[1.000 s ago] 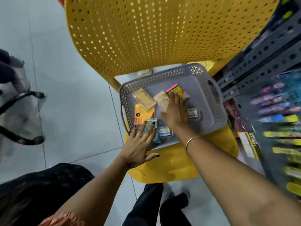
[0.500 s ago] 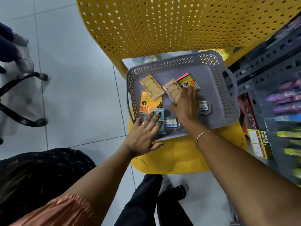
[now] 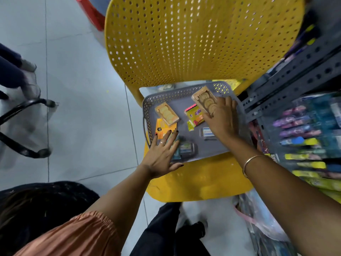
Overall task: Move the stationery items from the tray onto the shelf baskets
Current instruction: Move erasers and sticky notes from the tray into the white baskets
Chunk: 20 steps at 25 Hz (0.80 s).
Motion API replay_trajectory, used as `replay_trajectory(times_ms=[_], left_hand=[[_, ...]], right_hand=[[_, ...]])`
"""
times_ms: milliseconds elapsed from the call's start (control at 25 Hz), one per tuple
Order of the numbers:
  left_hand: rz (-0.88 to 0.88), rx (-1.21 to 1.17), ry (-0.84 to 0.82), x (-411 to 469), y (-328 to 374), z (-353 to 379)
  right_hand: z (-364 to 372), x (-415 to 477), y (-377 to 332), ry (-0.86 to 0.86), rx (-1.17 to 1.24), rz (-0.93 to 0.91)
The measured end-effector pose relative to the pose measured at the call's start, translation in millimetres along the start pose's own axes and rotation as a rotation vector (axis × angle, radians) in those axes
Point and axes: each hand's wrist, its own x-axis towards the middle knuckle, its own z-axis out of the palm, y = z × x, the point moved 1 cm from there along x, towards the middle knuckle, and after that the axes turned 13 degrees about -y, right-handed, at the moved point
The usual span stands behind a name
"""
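A grey perforated tray (image 3: 184, 93) rests on the seat of a yellow chair (image 3: 199, 180). My right hand (image 3: 222, 117) grips a tan box with round pieces (image 3: 204, 100), lifted and tilted above the tray's far right part. A second tan box (image 3: 166, 115) lies at the tray's left over an orange pack (image 3: 159, 129). A yellow-pink pack (image 3: 194, 115), a small white-blue box (image 3: 207, 133) and a small dark box (image 3: 186, 147) also lie in the tray. My left hand (image 3: 162, 154) lies flat, fingers spread, on the tray's near left corner, over a teal item.
The chair's perforated yellow back (image 3: 199, 37) rises behind the tray. A grey slotted metal shelf (image 3: 295, 74) with hanging pens and packets (image 3: 302, 137) stands at the right. A black chair base (image 3: 24, 126) is on the tiled floor at left. My feet (image 3: 190, 235) are below the seat.
My right hand has picked up the tan box from the tray's middle and lifted it toward the far right. My left hand stays flat on the tray's near left corner.
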Motion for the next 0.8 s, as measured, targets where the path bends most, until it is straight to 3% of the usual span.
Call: replay_trajectory(times_ms=[160,440,680,800], left_hand=[[0.091,-0.042,0.212,8.2,8.3,-85.6],[0.337,0.105,0.569,34.0,66.7,-282.6],[0.592,0.183,0.562,58.6,175.4,-363.8],[0.66,0.26,0.508,74.4,216.7,-374.9]], right_hand=[[-106.2,-24.2,-13.6,0.114,0.023,-0.046],[-304.7,-98.1,-32.8,0.304,0.078,-0.017],[-406.9,-184.0,10.7,0.391,0.057,0.144],[-422.0,-212.9,47.8,0.365,0.081,0.26]])
